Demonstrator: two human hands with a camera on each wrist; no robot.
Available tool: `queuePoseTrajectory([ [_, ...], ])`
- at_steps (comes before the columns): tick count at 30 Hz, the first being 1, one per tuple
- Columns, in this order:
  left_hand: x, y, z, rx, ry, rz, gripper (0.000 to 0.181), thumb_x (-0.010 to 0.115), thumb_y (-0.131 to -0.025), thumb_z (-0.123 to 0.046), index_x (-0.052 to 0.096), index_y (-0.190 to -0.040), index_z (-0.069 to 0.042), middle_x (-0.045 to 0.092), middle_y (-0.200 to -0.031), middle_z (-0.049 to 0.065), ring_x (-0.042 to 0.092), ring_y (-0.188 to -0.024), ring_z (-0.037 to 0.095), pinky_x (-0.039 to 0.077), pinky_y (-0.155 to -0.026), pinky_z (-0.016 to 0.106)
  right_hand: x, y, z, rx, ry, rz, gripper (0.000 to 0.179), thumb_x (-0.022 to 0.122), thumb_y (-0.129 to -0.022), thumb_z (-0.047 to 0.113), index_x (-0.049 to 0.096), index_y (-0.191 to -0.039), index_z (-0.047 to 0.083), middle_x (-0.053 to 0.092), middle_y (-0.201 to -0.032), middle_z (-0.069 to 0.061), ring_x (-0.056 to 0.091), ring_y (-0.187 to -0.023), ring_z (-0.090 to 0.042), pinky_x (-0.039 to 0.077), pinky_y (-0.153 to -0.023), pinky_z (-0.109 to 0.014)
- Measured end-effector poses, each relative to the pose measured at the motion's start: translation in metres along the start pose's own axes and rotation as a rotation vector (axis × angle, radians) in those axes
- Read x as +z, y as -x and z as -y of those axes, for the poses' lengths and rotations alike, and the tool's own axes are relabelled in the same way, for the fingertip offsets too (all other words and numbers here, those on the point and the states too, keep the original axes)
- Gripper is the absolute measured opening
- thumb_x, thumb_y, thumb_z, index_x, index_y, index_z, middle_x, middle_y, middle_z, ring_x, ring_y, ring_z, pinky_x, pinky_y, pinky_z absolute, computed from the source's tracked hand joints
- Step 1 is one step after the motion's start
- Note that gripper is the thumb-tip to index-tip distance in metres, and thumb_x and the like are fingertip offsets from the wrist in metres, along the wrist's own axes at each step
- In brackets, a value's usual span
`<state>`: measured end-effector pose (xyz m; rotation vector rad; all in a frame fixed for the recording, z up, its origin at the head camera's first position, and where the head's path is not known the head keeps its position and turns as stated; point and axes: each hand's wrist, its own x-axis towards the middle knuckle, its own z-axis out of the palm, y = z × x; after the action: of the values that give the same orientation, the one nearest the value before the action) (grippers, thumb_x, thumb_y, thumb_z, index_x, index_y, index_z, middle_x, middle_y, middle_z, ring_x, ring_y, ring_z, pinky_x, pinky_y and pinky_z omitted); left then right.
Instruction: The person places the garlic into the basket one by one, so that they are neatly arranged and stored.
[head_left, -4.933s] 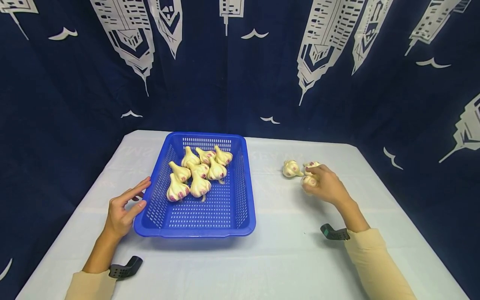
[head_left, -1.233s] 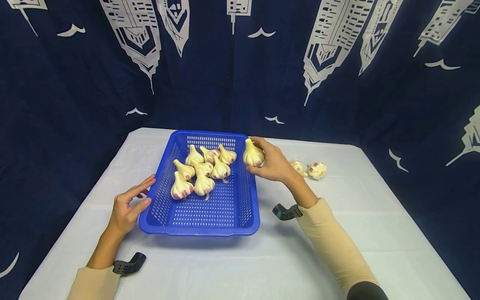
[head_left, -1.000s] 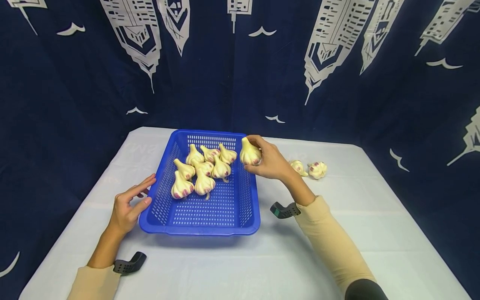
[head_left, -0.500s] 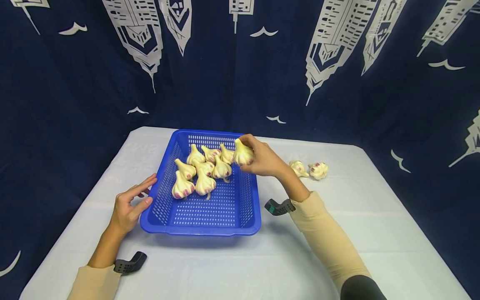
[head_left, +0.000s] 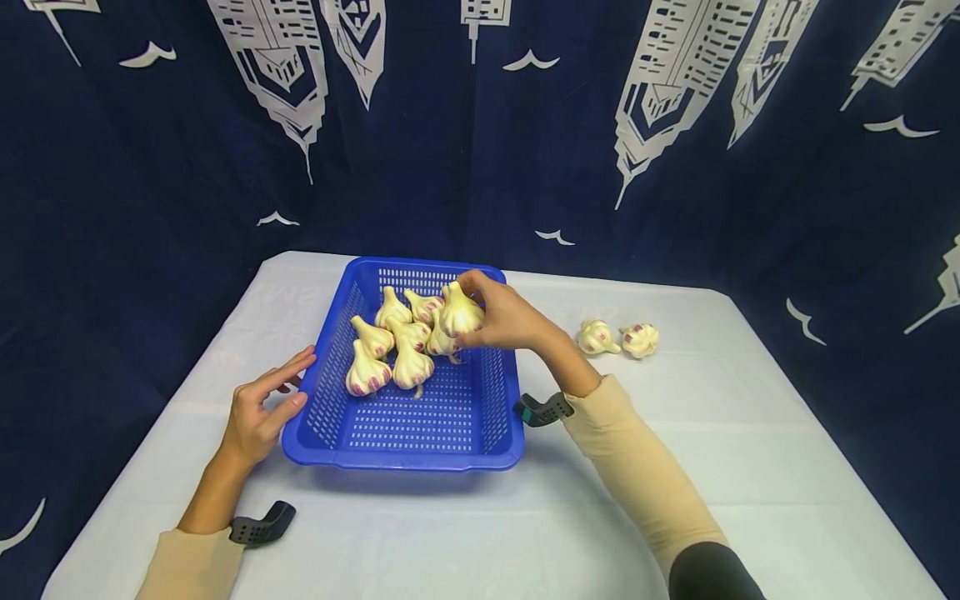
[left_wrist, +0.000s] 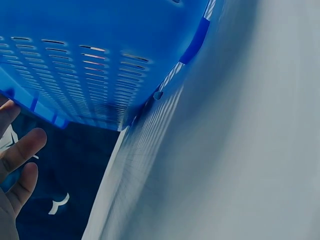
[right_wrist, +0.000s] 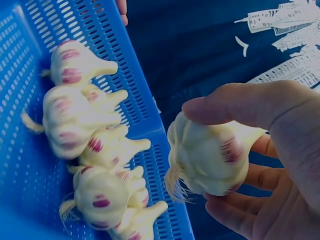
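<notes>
In the head view my right hand [head_left: 510, 321] grips a garlic bulb [head_left: 461, 312] over the back right part of a blue perforated basket [head_left: 405, 461]. The right wrist view shows the thumb and fingers around this bulb, its stem toward the palm and its root tuft facing away. Several white garlic bulbs with purple patches [head_left: 367, 371] lie in the basket, mostly stems up; the held bulb hides some behind it. My left hand [head_left: 251, 421] is at the basket's left rim, fingers extended, fingertips at the rim; it holds nothing.
Two more garlic bulbs, one with its stem to the right [head_left: 597, 337] and one beside it [head_left: 640, 341], lie on the white-covered table [head_left: 600, 517] right of the basket. A dark blue printed cloth [head_left: 450, 167] hangs behind the table.
My right hand picked up one of three bulbs on the right of the table and carried it left, across the basket's right rim and over the other bulbs. My left hand stayed at the rim.
</notes>
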<state>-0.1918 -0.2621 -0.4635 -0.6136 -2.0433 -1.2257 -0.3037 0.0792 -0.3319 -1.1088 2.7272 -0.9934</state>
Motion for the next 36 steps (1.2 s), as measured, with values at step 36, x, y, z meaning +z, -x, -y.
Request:
queuePoseTrajectory([
  [36, -0.003, -0.002, -0.004, -0.015, 0.001, 0.021, 0.045, 0.06, -0.078, 0.002, 0.067, -0.123, 0.004, 0.061, -0.129, 0.022, 0.061, -0.085, 0.01, 0.043, -0.072, 0.021, 0.032, -0.022, -0.009, 0.18, 0.194, 0.377, 0.073, 0.093, -0.065, 0.022, 0.05, -0.123, 0.007, 0.065, -0.116, -0.017, 0.059, -0.099, -0.024, 0.048, -0.088, -0.037],
])
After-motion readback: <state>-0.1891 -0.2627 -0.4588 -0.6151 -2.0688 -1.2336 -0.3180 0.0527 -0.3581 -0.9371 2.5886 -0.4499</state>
